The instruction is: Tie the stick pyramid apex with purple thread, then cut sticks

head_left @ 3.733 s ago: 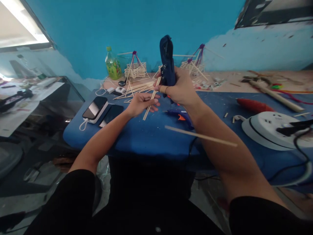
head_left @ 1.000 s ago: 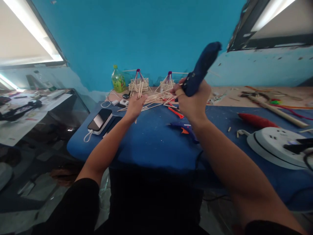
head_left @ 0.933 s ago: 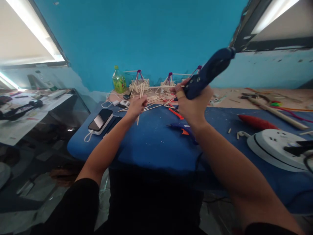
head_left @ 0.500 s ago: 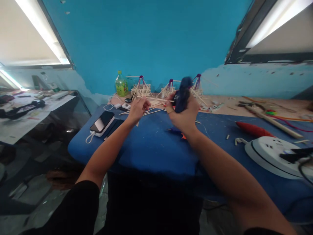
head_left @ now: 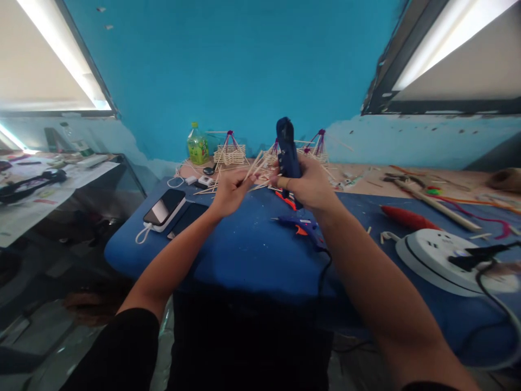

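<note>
Thin wooden sticks (head_left: 254,165) rise at a slant from the closed fingers of my left hand (head_left: 231,191). My right hand (head_left: 307,183) is wrapped round a dark blue tool (head_left: 288,157) held upright, its fingertips close to those of my left hand. Below it on the blue cloth lies a blue glue gun (head_left: 303,225) with an orange trigger. Loose sticks (head_left: 207,188) are spread behind my hands. Small stick baskets with purple tops, one of them a basket (head_left: 230,154) at the left, stand by the wall, some partly hidden by the tool.
A phone on a white power bank (head_left: 165,209) and a green-labelled bottle (head_left: 197,145) are at the left. To the right are a red tapered object (head_left: 409,217), a long wooden rod (head_left: 439,205) and a white round power strip (head_left: 443,258) with black cables.
My left hand now has sticks pointing upward in it. The dark blue tool has moved left and stands more upright. The glue gun shows more fully as the view shifts slightly.
</note>
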A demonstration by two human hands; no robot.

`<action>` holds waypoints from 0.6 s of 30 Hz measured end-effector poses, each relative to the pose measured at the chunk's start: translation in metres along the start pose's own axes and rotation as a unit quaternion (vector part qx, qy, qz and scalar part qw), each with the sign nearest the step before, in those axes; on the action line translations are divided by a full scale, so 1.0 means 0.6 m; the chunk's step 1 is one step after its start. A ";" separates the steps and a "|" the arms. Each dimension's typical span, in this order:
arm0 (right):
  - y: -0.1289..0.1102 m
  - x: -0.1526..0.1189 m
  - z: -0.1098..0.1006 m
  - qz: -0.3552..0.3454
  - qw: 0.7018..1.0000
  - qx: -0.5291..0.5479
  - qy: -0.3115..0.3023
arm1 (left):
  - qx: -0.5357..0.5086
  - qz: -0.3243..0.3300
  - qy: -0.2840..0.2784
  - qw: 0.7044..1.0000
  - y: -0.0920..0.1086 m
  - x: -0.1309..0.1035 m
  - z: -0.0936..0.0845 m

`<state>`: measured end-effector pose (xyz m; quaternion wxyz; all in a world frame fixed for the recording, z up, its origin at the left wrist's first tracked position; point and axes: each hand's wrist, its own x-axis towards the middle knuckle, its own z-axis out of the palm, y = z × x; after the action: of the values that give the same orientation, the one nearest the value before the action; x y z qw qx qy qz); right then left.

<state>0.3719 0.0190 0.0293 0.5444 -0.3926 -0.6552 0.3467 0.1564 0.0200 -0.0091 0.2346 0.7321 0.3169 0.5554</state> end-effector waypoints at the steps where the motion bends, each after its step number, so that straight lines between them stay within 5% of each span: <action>1: 0.004 -0.001 0.009 0.003 1.000 0.013 0.013 | -0.025 -0.021 -0.039 0.999 -0.002 -0.001 0.003; 4: 0.016 -0.001 0.029 0.001 0.997 0.051 0.064 | -0.076 -0.090 -0.097 0.988 -0.006 -0.004 0.010; 11: 0.022 0.001 0.039 -0.003 0.989 0.103 0.102 | -0.143 -0.152 -0.106 0.972 -0.014 -0.003 0.015; 15: 0.024 0.000 0.043 0.012 0.989 0.106 0.099 | -0.132 -0.156 -0.131 0.970 -0.019 0.000 0.018; 18: 0.026 0.001 0.041 0.019 0.990 0.102 0.097 | -0.032 -0.094 -0.099 0.990 -0.019 0.003 0.014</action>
<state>0.3500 0.0263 0.0117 0.6359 -0.3794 -0.5529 0.3821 0.1625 0.0289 -0.0180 0.3395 0.7424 0.3413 0.4659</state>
